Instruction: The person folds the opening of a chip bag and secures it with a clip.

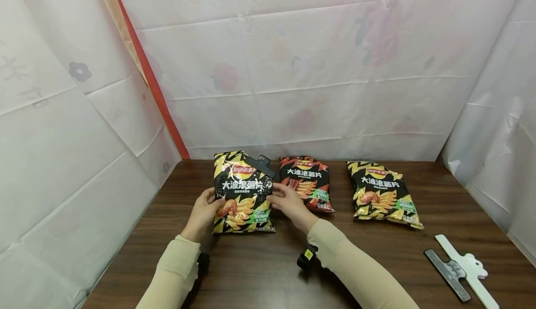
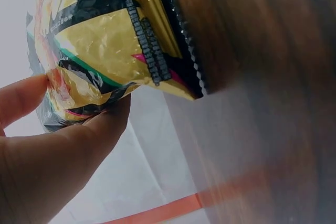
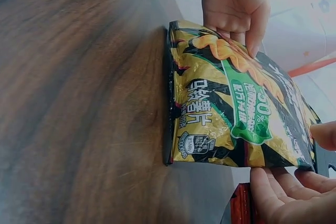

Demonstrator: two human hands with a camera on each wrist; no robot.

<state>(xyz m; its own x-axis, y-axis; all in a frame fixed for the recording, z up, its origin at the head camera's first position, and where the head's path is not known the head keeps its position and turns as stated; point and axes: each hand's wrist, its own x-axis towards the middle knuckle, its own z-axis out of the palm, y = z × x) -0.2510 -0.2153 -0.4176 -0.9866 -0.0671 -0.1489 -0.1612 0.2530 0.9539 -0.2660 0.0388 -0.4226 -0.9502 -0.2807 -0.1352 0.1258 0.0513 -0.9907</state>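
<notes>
A black and yellow chip bag stands tilted on the brown table, its top closed by a black clip. My left hand grips the bag's left edge, thumb on the front; the left wrist view shows the bag pinched between thumb and fingers. My right hand holds the bag's right edge. In the right wrist view the bag lies between my right fingers and my left hand.
A red and black chip bag lies just right of my right hand, and another black and yellow bag farther right. A black clip and a white clip lie at the table's near right. Cloth walls surround the table.
</notes>
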